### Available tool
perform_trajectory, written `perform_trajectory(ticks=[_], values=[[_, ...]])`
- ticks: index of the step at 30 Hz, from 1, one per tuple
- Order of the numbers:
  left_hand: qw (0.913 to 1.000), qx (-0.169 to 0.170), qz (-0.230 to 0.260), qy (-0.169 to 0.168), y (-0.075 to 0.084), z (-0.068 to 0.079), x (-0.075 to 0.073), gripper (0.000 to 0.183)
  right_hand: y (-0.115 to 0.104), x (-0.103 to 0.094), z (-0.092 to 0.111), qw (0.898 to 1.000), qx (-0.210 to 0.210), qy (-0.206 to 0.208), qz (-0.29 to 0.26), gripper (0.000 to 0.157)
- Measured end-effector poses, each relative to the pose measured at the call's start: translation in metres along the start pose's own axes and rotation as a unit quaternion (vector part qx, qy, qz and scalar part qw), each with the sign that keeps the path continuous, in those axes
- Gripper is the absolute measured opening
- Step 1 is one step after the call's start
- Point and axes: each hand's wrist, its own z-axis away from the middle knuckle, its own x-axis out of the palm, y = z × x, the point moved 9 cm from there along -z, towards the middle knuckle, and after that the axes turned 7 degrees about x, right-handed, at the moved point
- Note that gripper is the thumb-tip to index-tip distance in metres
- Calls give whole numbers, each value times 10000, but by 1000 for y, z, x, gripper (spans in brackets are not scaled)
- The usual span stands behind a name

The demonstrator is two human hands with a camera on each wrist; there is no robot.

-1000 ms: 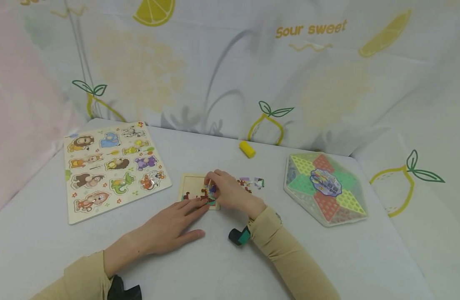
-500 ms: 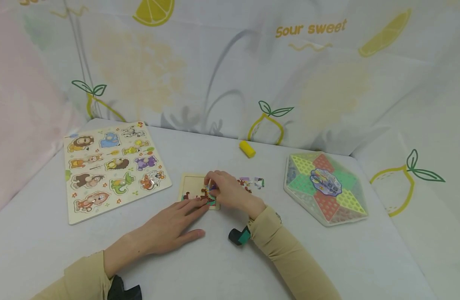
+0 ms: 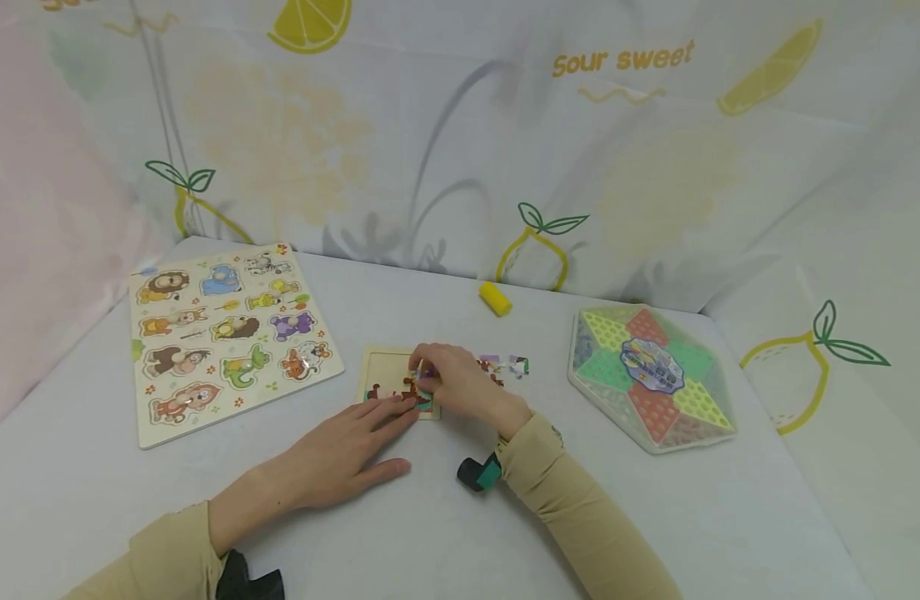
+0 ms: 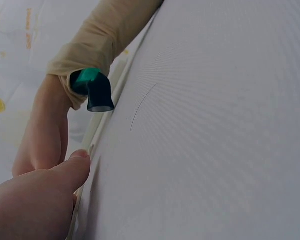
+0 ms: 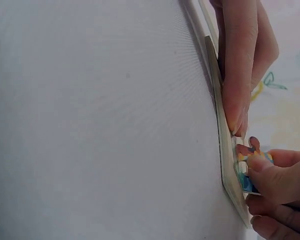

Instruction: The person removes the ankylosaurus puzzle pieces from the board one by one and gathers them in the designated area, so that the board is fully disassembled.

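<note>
My left hand (image 3: 340, 454) lies with its fingers fairly straight, fingertips on the near edge of a small wooden puzzle tray (image 3: 385, 361). My right hand (image 3: 467, 387) is over the tray's right side. Between its thumb and fingers it pinches a colourful jigsaw piece (image 5: 251, 186), blue, orange and dark red, tilted at the tray in the right wrist view. Fitted pieces (image 3: 424, 406) show along the tray's near side, partly under the fingers; the upper left is bare wood. Just right of the right hand lie loose jigsaw pieces (image 3: 518, 365), some hidden behind it.
At the left lies a large animal puzzle board (image 3: 227, 333). A hexagonal game box (image 3: 651, 375) with a coloured star sits at the right. A small yellow cylinder (image 3: 495, 298) lies toward the back, before the lemon-print cloth (image 3: 430, 125).
The right fingers have shifted slightly and turned the jigsaw piece a little over the same spot. My left hand has stayed put on the tray.
</note>
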Motion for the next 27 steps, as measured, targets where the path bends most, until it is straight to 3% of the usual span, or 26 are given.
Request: perform_trajectory(ticks=[9,19,27], values=[[10000,20,50,15,0,-1,0,66,16,-37,14,9962,164,602,-610,11],[9999,95,55,67,1,-1,-2,64,76,-74,51,9899,659,1021,-726,10],[9999,-80,126,-18,-3,3,2,67,110,-83,73,9890,932,798,-828,11]])
